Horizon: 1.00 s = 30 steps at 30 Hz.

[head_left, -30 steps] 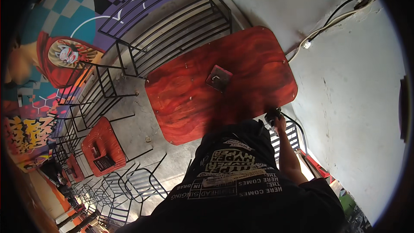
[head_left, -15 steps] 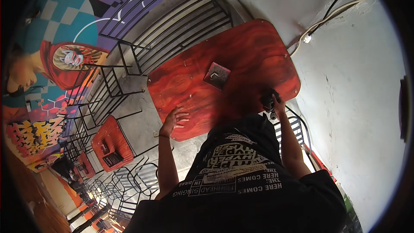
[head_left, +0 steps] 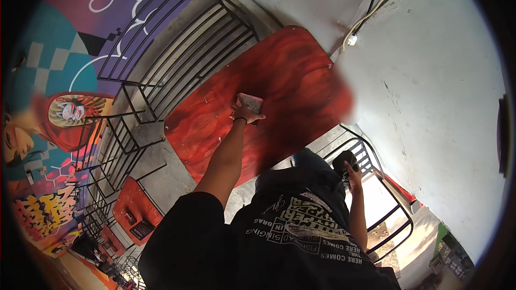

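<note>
Head view: looking steeply down over the person's own chest and arms onto a red surface, with straight lines bent by the lens.
Small block: a flat, squarish grey-pink pad (head_left: pixel 250 102) lies on the red surface, near its middle and a little toward the person's left.
Left hand: the left hand (head_left: pixel 243 113) is stretched out at full arm's length and rests on the near edge of the block, fingers spread over it; whether it grips or only presses, I cannot tell.
Right hand: the right hand (head_left: pixel 352 167) is held close to the body, off the surface's right edge, closed around a dark object (head_left: pixel 344 159) whose kind is too blurred to make out.
Surface: a red wooden tabletop (head_left: pixel 290 70) with a swirling grain, rounded corners and a few small pale marks; its right edge is smeared by blur.
Clothing: a black shirt (head_left: pixel 301 236) with pale print fills the lower middle of the picture.
Chairs: black metal-slat chairs (head_left: pixel 183 59) stand just beyond the surface's far left side, and another metal frame (head_left: pixel 387 204) sits below the right hand.
Wall: a pale plastered wall (head_left: pixel 430 91) runs along the right, with cables (head_left: pixel 376 0) hanging down it near the surface's far corner.
Mural: bright painted shapes in purple, teal and orange (head_left: pixel 59 75) cover the left side.
Further off: another red tabletop (head_left: pixel 137 215) stands lower left among more chairs.
</note>
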### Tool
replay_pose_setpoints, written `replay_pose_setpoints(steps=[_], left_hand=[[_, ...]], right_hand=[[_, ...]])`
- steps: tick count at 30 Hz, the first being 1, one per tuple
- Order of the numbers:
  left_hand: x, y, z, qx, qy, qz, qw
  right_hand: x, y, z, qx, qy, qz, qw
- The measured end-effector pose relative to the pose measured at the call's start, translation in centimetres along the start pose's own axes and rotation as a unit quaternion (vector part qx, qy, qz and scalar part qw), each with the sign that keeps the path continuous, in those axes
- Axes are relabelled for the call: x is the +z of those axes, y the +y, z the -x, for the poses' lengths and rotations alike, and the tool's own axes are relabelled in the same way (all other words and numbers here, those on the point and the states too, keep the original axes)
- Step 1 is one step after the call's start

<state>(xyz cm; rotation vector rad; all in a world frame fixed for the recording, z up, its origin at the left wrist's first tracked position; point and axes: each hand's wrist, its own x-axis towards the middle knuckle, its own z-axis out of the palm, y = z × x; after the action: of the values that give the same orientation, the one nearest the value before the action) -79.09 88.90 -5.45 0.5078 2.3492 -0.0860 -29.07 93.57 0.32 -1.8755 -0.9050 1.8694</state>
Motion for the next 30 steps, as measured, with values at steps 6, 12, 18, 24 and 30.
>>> replay_pose_setpoints(steps=[6, 12, 18, 24, 30], left_hand=[[1.0, 1.2, -0.2, 0.003, 0.053, -0.07, 0.996], [0.0, -0.4, 3.1, -0.015, 0.038, 0.037, 0.998], [-1.7, -7.2, 12.9, 0.068, 0.153, 0.225, 0.96], [-10.1, -7.3, 29.4, 0.141, 0.041, 0.567, 0.811], [-10.7, -7.0, 35.1, 0.087, 0.363, 0.343, 0.862]], right_hand=[[-2.1, 2.7, 1.7, -0.059, 0.095, -0.083, 0.99], [2.4, -3.2, 0.6, -0.084, 0.044, -0.017, 0.995], [13.0, -8.5, -4.7, -0.188, -0.213, -0.018, 0.959], [28.2, -15.7, 4.3, -0.193, -0.441, 0.038, 0.876], [34.1, -13.0, 13.7, -0.04, -0.617, 0.002, 0.786]])
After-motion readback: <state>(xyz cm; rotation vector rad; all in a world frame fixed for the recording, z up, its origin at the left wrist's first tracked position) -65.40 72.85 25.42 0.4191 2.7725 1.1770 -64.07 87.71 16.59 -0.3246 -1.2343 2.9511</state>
